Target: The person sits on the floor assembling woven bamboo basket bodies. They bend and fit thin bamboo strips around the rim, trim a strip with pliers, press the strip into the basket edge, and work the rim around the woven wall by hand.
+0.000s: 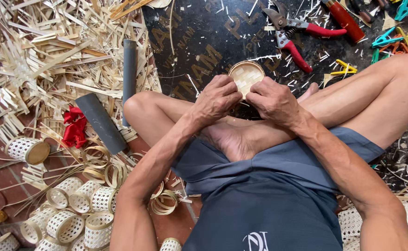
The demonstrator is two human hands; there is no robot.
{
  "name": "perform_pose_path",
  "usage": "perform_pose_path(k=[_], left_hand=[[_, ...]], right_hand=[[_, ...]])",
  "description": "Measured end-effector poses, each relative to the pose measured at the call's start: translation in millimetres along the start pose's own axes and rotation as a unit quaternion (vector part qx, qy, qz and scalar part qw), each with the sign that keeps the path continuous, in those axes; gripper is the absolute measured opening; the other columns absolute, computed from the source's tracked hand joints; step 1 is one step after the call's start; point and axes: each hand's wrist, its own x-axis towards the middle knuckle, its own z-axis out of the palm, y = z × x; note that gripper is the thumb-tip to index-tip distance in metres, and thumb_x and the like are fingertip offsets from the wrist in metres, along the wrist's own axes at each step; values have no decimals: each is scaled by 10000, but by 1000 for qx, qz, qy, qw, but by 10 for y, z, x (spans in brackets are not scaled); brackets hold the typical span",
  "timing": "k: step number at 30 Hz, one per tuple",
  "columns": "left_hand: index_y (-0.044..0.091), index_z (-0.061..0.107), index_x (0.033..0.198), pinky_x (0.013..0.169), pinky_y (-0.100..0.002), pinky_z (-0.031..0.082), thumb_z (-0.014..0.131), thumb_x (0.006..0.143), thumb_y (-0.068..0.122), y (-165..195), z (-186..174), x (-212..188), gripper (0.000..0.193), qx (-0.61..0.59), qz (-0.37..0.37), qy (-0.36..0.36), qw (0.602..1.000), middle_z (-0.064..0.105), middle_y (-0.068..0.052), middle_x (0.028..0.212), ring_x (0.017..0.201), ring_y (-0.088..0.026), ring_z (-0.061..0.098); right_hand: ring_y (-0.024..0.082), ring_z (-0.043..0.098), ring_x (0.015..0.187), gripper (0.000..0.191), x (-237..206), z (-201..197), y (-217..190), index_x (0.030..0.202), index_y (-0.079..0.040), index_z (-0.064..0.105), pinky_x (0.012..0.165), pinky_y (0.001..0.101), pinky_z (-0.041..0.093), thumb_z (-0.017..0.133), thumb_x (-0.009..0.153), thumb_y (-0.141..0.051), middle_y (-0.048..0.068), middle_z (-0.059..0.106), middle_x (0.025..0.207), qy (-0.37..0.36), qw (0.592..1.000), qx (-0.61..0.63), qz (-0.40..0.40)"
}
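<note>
While the person sits cross-legged, the left hand [217, 98] and right hand [272, 100] together grip a small round woven basket [245, 75]; empty woven cylinders [76, 216] cluster near left.

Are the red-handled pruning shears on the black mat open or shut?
Open. The red-handled pruning shears lie on the black mat with their two handles spread apart in a V; the blades look slightly parted.
</note>
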Motion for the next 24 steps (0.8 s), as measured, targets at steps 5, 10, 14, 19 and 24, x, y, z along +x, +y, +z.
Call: perform_pose_path(k=[5,10,14,19,24], left_hand=[[65,682,972,856,-391,475,739,884,117,-1,39,-32,117,-21,-29,-35,999,571,-58,938,967,-259,564],[69,680,959,853,-378,482,757,897,125,19,69,-69,113,-10,-35,-25,999,570,-46,930,947,-244,568],[75,686,961,852,-376,481,758,904,131,27,76,-70,108,-2,-35,-23,999,570,-44,930,949,-243,566],[84,685,945,846,-373,481,758,905,133,-2,90,-76,97,-7,-34,-32,999,576,-40,931,950,-246,562],[85,696,959,859,-368,487,764,906,138,-1,125,-105,102,-11,-48,-18,999,578,-38,934,955,-243,559]], right_hand=[[270,608,850,152,-54,42,71,998,-50,682,698,370,523,724,852,-44,70,632,959,15,999,45,-2],[273,608,844,151,-91,62,64,982,-48,679,706,365,527,745,847,-61,73,639,948,23,999,30,-22],[266,611,854,147,-99,68,41,977,-43,672,729,360,534,755,856,-54,74,635,952,28,999,23,-20],[268,612,840,152,-94,84,34,976,-35,679,721,358,528,773,858,-49,77,646,954,39,999,34,-15],[271,615,823,144,-83,72,30,954,-37,688,717,365,531,787,850,-51,80,657,937,43,998,43,-17]])
